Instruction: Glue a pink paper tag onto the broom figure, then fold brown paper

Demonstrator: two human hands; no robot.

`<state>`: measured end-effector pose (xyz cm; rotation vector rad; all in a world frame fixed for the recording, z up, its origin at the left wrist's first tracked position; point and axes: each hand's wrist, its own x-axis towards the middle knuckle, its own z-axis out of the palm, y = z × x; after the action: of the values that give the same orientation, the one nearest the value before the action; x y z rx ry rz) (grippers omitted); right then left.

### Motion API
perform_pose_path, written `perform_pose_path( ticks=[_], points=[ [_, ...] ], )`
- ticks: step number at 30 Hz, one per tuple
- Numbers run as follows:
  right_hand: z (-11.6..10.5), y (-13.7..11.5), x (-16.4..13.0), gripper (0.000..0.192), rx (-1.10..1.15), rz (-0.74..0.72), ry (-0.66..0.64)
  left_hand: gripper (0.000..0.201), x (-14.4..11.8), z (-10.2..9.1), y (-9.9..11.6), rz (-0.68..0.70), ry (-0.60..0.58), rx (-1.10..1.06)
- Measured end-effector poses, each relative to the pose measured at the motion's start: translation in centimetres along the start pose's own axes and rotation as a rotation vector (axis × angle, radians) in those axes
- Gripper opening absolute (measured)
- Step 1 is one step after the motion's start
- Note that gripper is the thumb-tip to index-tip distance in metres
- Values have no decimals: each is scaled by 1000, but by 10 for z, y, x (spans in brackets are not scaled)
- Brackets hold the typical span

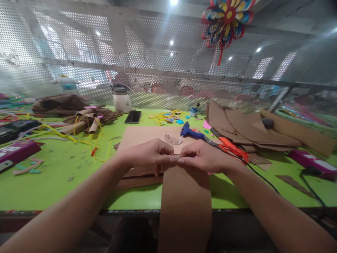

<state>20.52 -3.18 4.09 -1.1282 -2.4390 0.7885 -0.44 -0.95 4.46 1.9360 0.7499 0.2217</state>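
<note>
You seem to be bending the brown paper [186, 200].
Your left hand [150, 151] and right hand [204, 156] pinch its top edge; next probably needs even pressing.

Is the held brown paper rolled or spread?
Mostly spread: the paper strip stretches long below the left hand and right hand; its pinched end, I can't tell.
</note>
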Motion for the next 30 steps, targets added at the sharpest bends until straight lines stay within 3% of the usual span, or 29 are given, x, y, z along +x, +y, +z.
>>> perform_pose_path(
  ticks=[7,15,20,26,30],
  points=[
    [-4,14,-1,24,332,64,12,31,-3,-6,1,56,38,34],
    [-1,11,4,24,276,14,76,35,0,-7,-7,95,110,95],
    [-11,16,1,27,420,90,17,33,-6,-17,-7,128,155,104],
    [-21,22,-6,29,570,14,-10,28,-10,-24,-5,134,116,39],
    [-21,22,-6,32,669,-93,150,25,-11,-22,-8,151,59,-139]
  ],
)
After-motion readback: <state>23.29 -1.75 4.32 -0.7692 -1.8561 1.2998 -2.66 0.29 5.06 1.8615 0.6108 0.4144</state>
